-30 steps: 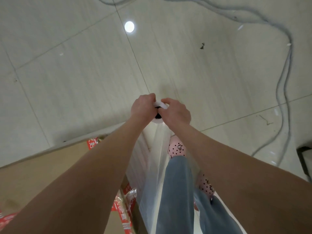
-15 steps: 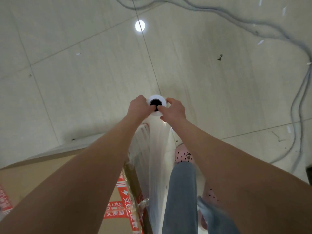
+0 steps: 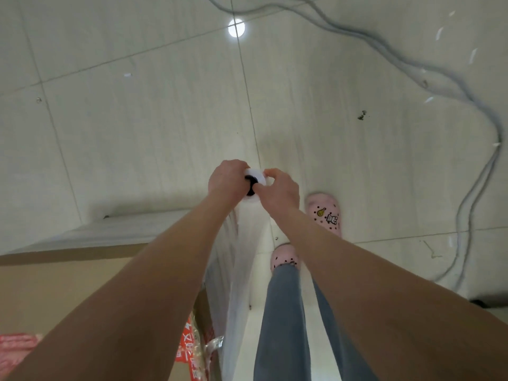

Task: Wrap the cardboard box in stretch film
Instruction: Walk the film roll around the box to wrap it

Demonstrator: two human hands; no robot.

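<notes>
Beside a tall cardboard box (image 3: 68,284) at lower left, its near corner crossed by red printed tape (image 3: 187,350), a person works stretch film round the carton. From that corner a taut sheet of film (image 3: 242,257) rises toward the hands, pulled tight so that it will cling. The left hand (image 3: 226,180) curls over one side of the stretch film roll (image 3: 254,182), seen end-on with its dark core hole uppermost. The right hand (image 3: 280,192) pinches the opposite rim. This two-sided hold likely steadies the roll upright and lets it turn as film pays out. The box's far face appears filmed already, though glare makes that hard to confirm. Pink clogs (image 3: 325,213) stand just right of the sheet on the tiled floor (image 3: 137,119), and a grey cable (image 3: 498,136) snakes well apart at far right.
</notes>
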